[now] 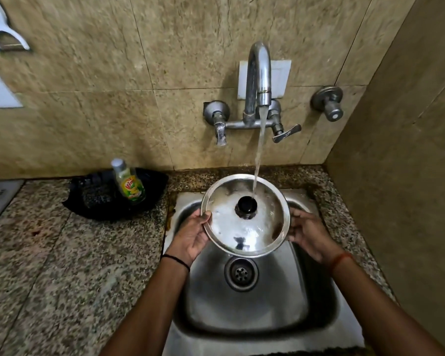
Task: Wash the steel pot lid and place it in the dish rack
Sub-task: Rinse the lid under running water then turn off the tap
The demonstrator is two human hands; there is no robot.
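The steel pot lid (pixel 244 227), round with a black knob in its middle, is held level over the steel sink (pixel 244 304). My left hand (pixel 190 235) grips its left rim and my right hand (pixel 307 232) grips its right rim. Water runs from the wall tap (pixel 259 78) and lands on the lid beside the knob, spreading white foam over the top. No dish rack is in view.
A dish soap bottle (pixel 129 182) stands in a black tray (pixel 113 196) on the granite counter (pixel 49 265) left of the sink. The sink drain (pixel 241 273) lies below the lid. Tiled walls close in behind and at the right.
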